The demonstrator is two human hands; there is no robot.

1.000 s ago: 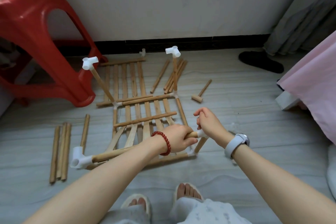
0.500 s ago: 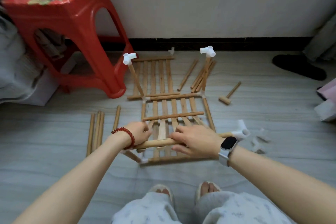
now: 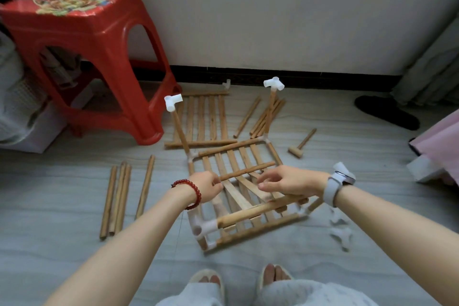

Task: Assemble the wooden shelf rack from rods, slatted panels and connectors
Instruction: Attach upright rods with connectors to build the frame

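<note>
The rod (image 3: 260, 211) now sits socketed below both hands, left hand (image 3: 207, 185) seemingly gripping an upright, right hand (image 3: 290, 182) loose.

Home room, likely bedroom. Grey wood-look floor (image 3: 74, 181), plain white wall (image 3: 273, 20) with dark skirting. Red plastic stool (image 3: 94, 57), grey curtain (image 3: 432, 69), pink bedding (image 3: 444, 139) at right, black slipper (image 3: 387, 112) near wall.
</note>
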